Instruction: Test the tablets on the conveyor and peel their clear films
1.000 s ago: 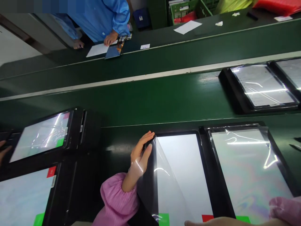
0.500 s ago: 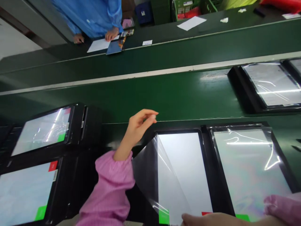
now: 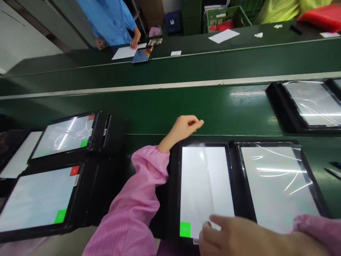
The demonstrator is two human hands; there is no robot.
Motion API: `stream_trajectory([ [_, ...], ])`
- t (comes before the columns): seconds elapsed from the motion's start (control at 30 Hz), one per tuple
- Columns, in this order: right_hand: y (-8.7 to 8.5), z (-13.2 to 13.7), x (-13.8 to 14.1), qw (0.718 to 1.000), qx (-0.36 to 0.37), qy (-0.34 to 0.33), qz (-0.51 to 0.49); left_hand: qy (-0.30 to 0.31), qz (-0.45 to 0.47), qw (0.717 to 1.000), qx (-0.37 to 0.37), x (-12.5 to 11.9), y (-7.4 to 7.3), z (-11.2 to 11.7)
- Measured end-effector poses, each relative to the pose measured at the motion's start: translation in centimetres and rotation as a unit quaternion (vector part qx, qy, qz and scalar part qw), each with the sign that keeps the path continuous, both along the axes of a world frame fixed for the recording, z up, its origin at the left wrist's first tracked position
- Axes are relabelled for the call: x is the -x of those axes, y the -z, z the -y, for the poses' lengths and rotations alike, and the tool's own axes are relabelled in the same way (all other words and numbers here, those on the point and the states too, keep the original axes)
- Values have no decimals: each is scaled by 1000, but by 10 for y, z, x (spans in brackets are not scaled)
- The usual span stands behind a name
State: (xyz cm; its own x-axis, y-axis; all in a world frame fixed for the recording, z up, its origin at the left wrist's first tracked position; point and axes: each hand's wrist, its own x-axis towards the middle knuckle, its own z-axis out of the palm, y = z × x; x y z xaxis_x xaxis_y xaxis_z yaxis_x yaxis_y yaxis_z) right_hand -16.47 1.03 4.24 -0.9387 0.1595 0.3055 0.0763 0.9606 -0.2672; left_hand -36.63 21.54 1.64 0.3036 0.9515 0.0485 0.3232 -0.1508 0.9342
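A black-framed tablet [image 3: 174, 185] lies on the green belt in front of me, its white screen covered by what looks like a flat clear film [image 3: 205, 181]. My right hand [image 3: 229, 236] rests at the screen's lower edge with fingers spread, close to a green sticker [image 3: 185, 229]. My left hand [image 3: 188, 126], blurred and curled, hangs over the belt past the tablet's far edge and touches nothing. Pink sleeves cover both arms. To the right, a second tablet [image 3: 277, 181] with a glossy film lies beside the first.
Further tablets [image 3: 64, 137] stand at left and at far right [image 3: 311, 103]. A white-edged rail [image 3: 170, 85] divides this belt from a far bench, where a person in a blue coat [image 3: 109, 17] handles papers [image 3: 128, 52]. A green crate [image 3: 223, 17] sits behind.
The lifted film flap has gone down flat over the screen. My left hand has moved away from the tablet's corner, and the view has tilted slightly.
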Motion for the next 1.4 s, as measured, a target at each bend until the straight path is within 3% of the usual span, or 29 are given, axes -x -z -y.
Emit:
stream_trajectory([
  [0.1, -29, -55, -9, 999, 37, 29, 14, -138, 37, 989, -39, 26, 1, 13],
  [0.23, -37, -135, -34, 974, 158, 147, -69, -225, 74, 969, -71, 48, -1, 67],
  [0.33, -39, -164, -51, 901, 278, 302, -142, -230, 54, 971, -45, 54, 0, 124],
  [0.4, -42, -166, -57, 837, 343, 380, -195, -232, 36, 972, -20, 58, 4, 163],
  [0.47, -45, -160, -60, 809, 359, 409, -221, -219, 27, 975, -9, 61, 13, 199],
  [0.63, -45, -138, -60, 797, 338, 437, -242, -145, 3, 988, -57, 55, 42, 278],
  [0.73, -45, -128, -57, 798, 334, 436, -247, -150, -26, 986, -74, 43, 53, 309],
  [0.83, -46, -118, -55, 804, 339, 425, -241, -193, -30, 977, -82, 32, 60, 322],
  [0.97, -45, -104, -53, 817, 341, 408, -223, -238, -14, 967, -86, 24, 67, 321],
  [1.2, -39, -77, -56, 838, 325, 391, -198, -249, -17, 963, -106, 22, 70, 319],
  [1.4, -22, -26, -62, 860, 340, 366, -102, -287, -58, 937, -188, 11, 67, 323],
])
